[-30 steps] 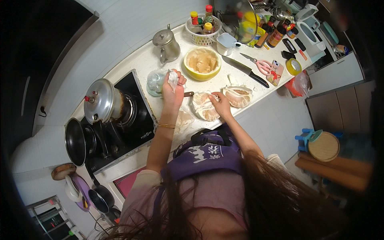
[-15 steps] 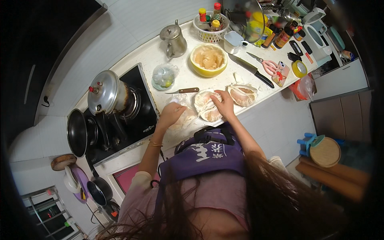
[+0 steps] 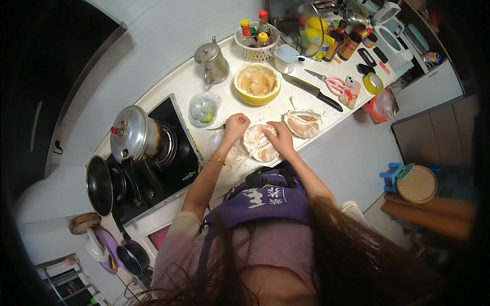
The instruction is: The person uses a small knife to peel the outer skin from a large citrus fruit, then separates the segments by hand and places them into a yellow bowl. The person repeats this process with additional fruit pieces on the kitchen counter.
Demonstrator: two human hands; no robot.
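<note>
On the counter's front part lies a peeled pomelo piece [image 3: 259,145], pale and covered in white pith. My right hand [image 3: 280,140] grips its right side, thumb and fingers on the pith. Just beyond its upper left edge, my left hand [image 3: 237,125] is closed in a pinch; whatever is between the fingertips is too small to make out. A second pomelo piece [image 3: 303,125] lies to the right. Behind stands a hollowed yellow pomelo rind [image 3: 258,92], like a bowl. My left hand mostly hides a small knife [image 3: 216,128]. Clear plastic [image 3: 224,153] lies under my left wrist.
A stove [image 3: 176,122] with a pressure cooker [image 3: 133,131] and a black pan [image 3: 100,183] is at the left. Farther back are a metal jug [image 3: 213,65] and a bottle basket [image 3: 256,51]. A large knife [image 3: 312,91] and pink scissors [image 3: 334,85] lie right.
My left hand has moved up and away from the plastic to beyond the pomelo piece, covering the small knife's handle. My right hand stays on the piece. The whole view has shifted slightly.
</note>
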